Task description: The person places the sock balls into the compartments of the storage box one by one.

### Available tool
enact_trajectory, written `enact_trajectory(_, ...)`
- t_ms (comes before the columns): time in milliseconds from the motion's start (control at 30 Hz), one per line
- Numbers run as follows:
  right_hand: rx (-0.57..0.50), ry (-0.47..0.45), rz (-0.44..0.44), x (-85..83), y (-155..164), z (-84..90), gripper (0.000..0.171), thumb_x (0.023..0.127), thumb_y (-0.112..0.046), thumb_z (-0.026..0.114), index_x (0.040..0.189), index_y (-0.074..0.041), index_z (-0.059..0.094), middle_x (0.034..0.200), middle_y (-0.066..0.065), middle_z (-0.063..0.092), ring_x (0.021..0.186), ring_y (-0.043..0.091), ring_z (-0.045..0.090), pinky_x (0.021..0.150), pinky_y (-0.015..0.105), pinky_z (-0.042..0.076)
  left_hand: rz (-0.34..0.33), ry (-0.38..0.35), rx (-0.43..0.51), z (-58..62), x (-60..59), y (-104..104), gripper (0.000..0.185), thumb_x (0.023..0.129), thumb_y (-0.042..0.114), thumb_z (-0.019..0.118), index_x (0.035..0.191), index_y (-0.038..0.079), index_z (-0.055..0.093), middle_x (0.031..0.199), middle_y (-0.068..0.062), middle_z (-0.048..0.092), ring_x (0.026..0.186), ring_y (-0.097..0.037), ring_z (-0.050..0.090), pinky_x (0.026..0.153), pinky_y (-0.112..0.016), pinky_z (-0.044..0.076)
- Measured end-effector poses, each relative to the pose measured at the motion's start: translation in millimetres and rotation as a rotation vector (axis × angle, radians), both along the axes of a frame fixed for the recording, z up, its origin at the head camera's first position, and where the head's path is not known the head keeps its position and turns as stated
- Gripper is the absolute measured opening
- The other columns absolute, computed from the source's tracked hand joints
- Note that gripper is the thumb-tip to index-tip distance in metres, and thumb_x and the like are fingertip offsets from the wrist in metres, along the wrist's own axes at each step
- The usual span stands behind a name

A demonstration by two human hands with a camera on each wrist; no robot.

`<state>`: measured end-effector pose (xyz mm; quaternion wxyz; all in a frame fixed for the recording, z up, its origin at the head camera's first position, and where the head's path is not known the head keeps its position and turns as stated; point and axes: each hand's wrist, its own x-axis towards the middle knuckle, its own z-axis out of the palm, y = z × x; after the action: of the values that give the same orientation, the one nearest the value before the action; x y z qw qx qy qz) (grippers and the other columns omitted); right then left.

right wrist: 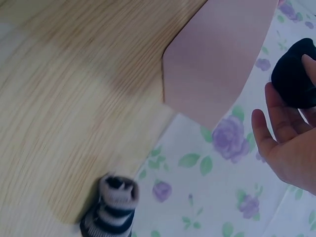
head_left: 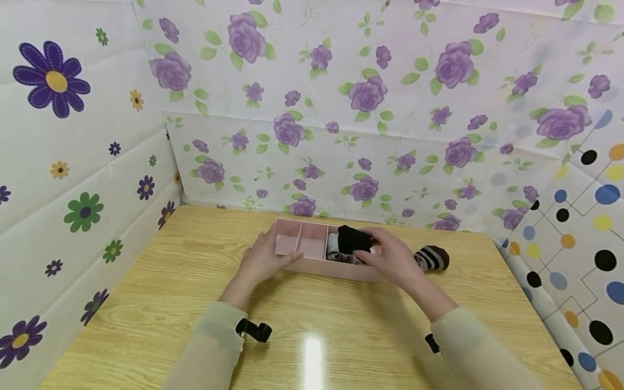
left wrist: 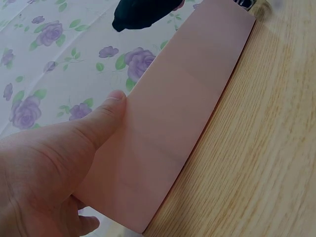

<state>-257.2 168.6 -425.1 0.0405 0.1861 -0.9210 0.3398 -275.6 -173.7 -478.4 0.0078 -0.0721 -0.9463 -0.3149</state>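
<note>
**Black sock roll over a light tray: where it could slip**

Head view: the right hand [head_left: 390, 259] grips a black sock roll [head_left: 353, 239] just above the pink divider box [head_left: 312, 265], over a compartment near a grey sock [head_left: 333, 246]. The roll could snag a divider.

Left wrist view: the left hand [left wrist: 44, 168] holds the box's wall, thumb pressed flat; a loose hold could let it skid on the worktop [left wrist: 256, 163].

Right wrist view: a striped sock roll [right wrist: 111, 210] lies near the worktop's edge and might roll off.

Rolled sock [head_left: 431, 258] lies right of organizer [head_left: 312, 266] (on table [head_left: 146, 303]).
</note>
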Motion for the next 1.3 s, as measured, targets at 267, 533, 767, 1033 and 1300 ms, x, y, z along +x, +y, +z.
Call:
enact_trajectory(267,-0.025,-0.006,0.027,-9.4,-27,-0.9,0.056,0.103,-0.033,0.083,0.152,-0.013,0.065,0.141,0.008,0.070,0.123,0.030,0.071,0.105,0.057,0.057,0.000,0.004,-0.001,-2.0,-1.8,0,0.123,0.096,0.074,0.072,0.178,0.009,0.007,0.182,-0.017,0.021,0.165,-0.051,0.018,0.121,-0.086,0.016)
enact_trajectory(533,0.007,0.021,0.024,-18.3,-50,-2.4,0.055,0.102,-0.033,0.084,0.150,-0.013,0.066,0.124,0.004,0.073,0.094,0.021,0.067,0.081,0.045,0.057,0.005,0.012,-0.006,-2.0,-1.6,1,0.121,0.097,0.073,0.073,0.178,0.008,0.011,0.180,-0.020,0.026,0.164,-0.051,0.021,0.120,-0.086,0.019)
enact_trajectory(767,-0.024,-0.026,0.042,-25.9,-68,-4.8,0.051,0.104,-0.032,0.082,0.149,-0.013,0.067,0.132,0.005,0.072,0.113,0.026,0.070,0.089,0.044,0.061,0.000,0.024,0.003,-2.2,-2.2,0,0.118,0.097,0.071,0.074,0.178,0.009,0.013,0.178,-0.021,0.031,0.164,-0.052,0.021,0.119,-0.087,0.020)
enact_trajectory(1033,-0.056,-0.073,0.056,-31.2,-80,-9.2,0.049,0.105,-0.037,0.079,0.149,-0.019,0.067,0.136,0.001,0.070,0.119,0.023,0.069,0.094,0.046,0.061,-0.002,0.011,0.013,-0.5,-0.5,-1,0.119,0.097,0.072,0.073,0.178,0.010,0.012,0.178,-0.021,0.030,0.165,-0.051,0.019,0.121,-0.085,0.018)
enact_trajectory(1300,-0.037,-0.073,0.019,-36.4,-91,-19.2,0.053,0.104,-0.039,0.081,0.150,-0.019,0.067,0.138,0.004,0.071,0.116,0.023,0.071,0.093,0.046,0.062,-0.007,0.002,0.003,0.3,0.7,-1,0.124,0.096,0.079,0.069,0.178,0.008,0.009,0.179,-0.021,0.027,0.165,-0.051,0.019,0.121,-0.085,0.018)
